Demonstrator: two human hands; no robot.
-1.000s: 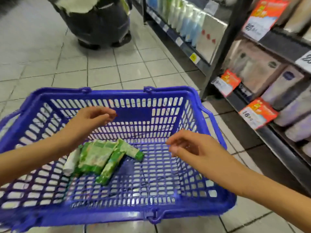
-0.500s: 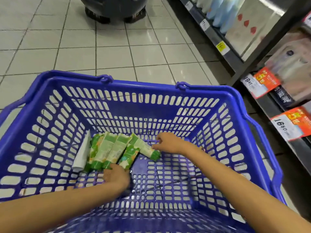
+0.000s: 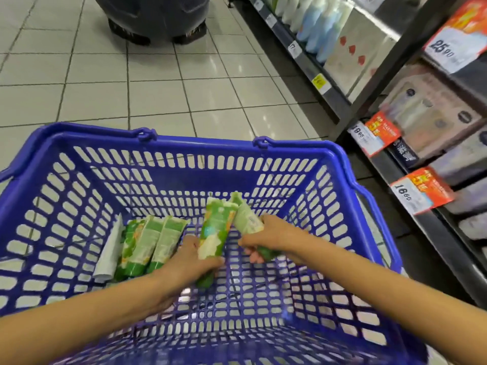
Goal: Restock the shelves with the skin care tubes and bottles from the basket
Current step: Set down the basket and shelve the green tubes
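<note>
A blue plastic basket point(image 3: 200, 143) fills the lower view. My left hand point(image 3: 188, 262) grips a green skin care tube point(image 3: 216, 227), lifted with its flat end up. Beside it my right hand point(image 3: 271, 239) grips a second green tube point(image 3: 246, 217), tilted, cap end down in the palm. On the basket floor to the left lie three more green tubes point(image 3: 147, 243) side by side, and a pale white tube point(image 3: 109, 251) rests against the left wall.
Dark shelves point(image 3: 411, 180) run along the right with boxed and bottled goods and orange price tags point(image 3: 419, 192). A dark round bin point(image 3: 155, 19) stands on the tiled floor point(image 3: 158, 83) beyond the basket.
Both hands went down into the basket, each took hold of a green tube, and now both tubes are raised off the basket floor. The view has tilted downward.
</note>
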